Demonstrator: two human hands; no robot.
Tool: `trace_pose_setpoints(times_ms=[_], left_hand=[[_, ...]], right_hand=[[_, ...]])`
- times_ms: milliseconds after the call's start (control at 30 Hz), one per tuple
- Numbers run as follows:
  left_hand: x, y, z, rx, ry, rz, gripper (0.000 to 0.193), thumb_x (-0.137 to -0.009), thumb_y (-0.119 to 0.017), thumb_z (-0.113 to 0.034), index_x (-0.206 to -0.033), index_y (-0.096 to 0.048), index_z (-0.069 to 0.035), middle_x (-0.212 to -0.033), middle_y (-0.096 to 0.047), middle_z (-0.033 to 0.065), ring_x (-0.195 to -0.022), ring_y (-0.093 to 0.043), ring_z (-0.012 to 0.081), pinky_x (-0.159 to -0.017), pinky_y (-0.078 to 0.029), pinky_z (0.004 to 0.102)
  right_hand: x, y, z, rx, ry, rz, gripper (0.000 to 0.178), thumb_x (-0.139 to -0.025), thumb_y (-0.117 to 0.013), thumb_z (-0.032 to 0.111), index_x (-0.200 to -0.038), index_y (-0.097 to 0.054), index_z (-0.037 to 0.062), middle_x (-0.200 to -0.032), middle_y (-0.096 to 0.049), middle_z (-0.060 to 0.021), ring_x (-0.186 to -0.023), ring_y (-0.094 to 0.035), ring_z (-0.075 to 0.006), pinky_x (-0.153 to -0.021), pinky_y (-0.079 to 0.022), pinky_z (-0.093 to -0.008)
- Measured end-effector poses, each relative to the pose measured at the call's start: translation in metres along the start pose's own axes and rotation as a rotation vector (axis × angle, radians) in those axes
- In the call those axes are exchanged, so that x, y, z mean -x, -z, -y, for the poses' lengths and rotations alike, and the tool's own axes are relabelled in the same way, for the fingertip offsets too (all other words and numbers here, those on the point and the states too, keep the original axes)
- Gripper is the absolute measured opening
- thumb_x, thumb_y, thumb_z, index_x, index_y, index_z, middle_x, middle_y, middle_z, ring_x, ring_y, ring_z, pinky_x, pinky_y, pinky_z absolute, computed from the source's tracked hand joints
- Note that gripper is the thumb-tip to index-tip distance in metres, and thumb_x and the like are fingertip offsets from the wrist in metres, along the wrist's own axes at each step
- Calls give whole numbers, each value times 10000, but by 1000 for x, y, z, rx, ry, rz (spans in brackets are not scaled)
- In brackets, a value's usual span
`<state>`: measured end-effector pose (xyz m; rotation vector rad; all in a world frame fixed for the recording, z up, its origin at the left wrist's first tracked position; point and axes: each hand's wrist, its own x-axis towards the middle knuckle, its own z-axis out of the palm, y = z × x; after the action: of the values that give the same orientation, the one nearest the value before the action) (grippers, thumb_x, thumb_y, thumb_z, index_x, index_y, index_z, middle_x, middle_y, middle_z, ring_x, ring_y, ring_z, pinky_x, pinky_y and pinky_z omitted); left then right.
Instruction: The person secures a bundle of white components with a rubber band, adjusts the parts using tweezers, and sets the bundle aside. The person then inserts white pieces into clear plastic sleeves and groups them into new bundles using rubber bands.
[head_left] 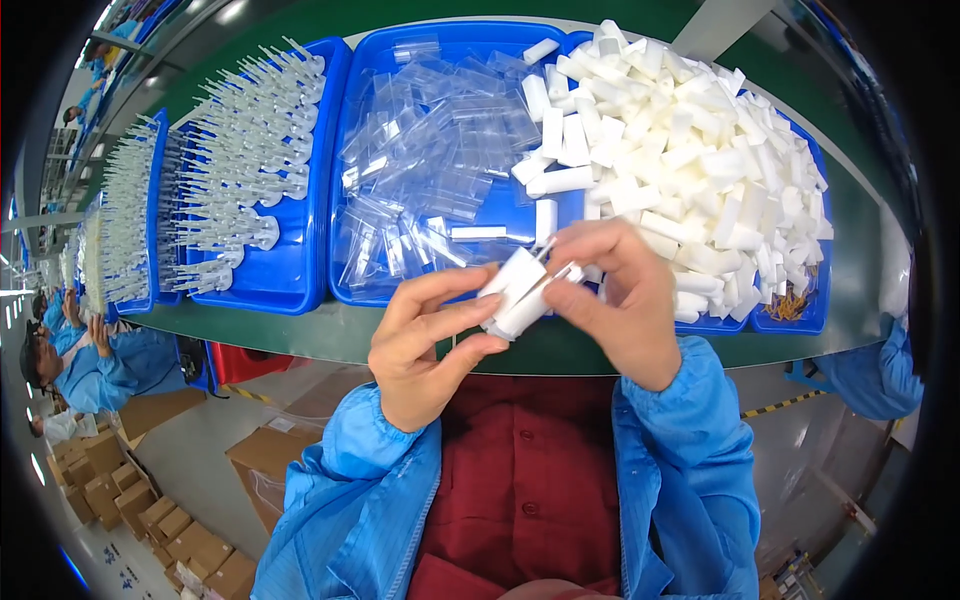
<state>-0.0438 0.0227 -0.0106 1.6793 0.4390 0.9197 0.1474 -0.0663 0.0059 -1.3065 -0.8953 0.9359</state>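
Maroon shirt (pixel 500 480) closest, white pieces (pixel 517 278) gripped just beyond

Open blue jacket (pixel 685 480) around shirt. Left hand (pixel 425 335): thumb and fingers pinching the white pieces from the left. Right hand (pixel 630 295): thumb and fingers pinching their right end. Pieces tilted, held at near edge of middle blue tray (pixel 507 207), which has clear plastic sleeves (pixel 450 130). White foam blocks (pixel 700 150) heaped right; pale stemmed parts (pixel 250 130) left.
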Motion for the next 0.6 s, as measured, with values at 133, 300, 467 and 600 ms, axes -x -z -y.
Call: trace_pose_setpoints(times_ms=[133, 300, 467, 600], left_hand=[[7, 1, -3, -102, -5, 1, 427, -753, -815, 21, -1159, -681, 15, -1247, -584, 185, -1171, -615, 316, -962, -535, 381], [1, 2, -2, 82, 66, -66, 495, -754, -831, -22, -1206, -629, 1, -1311, -539, 199, -1223, -577, 315, -994, -509, 386], [-20, 18, -9, -139, -41, 208, 407, -766, -833, -76, -1131, -658, -31, -1336, -536, 209, -1214, -571, 333, -984, -489, 401], [-14, 20, -4, -72, 108, 131, 399, -752, -845, -70, -1110, -674, -29, -1337, -543, 195, -1223, -571, 319, -998, -486, 402]], right_hand=[[3, -3, -3, -33, 31, 85, 314, -841, -782, 59, -1097, -605, 16, -1167, -589, -123, -1014, -623, -160, -884, -509, -296], [1, 2, 2, 55, 61, 142, 324, -833, -783, 60, -1112, -620, 36, -1213, -575, -132, -1147, -579, -200, -966, -489, -335], [1, 6, 6, 342, 238, 283, 337, -792, -797, 55, -1100, -660, 57, -1285, -566, -123, -1278, -487, -290, -1058, -425, -400], [-4, -2, 8, 272, 181, 222, 359, -779, -801, 54, -1112, -668, 64, -1252, -605, -100, -1233, -522, -294, -1042, -431, -394]])
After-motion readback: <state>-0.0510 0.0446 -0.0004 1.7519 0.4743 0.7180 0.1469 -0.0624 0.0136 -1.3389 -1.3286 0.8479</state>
